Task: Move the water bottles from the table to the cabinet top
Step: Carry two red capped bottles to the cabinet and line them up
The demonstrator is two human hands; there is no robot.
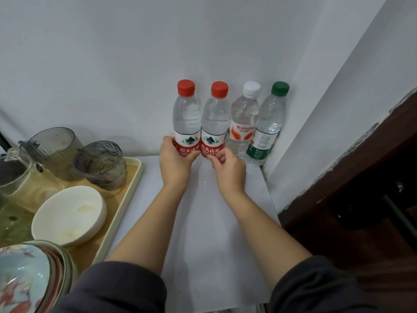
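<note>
Four clear water bottles stand in a row against the wall on the white cabinet top. From the left they are a red-capped bottle, a second red-capped bottle, a white-capped bottle and a green-capped bottle. My left hand grips the first red-capped bottle around its red label. My right hand is in front of the second red-capped bottle's lower part, its loosely curled fingertips touching the label and not wrapped round the bottle. Both hands hide the bottle bases.
A cream tray on the left holds two smoky glass cups, a glass jug and a white bowl. Patterned bowls are stacked at the near left. A dark wooden frame borders the right.
</note>
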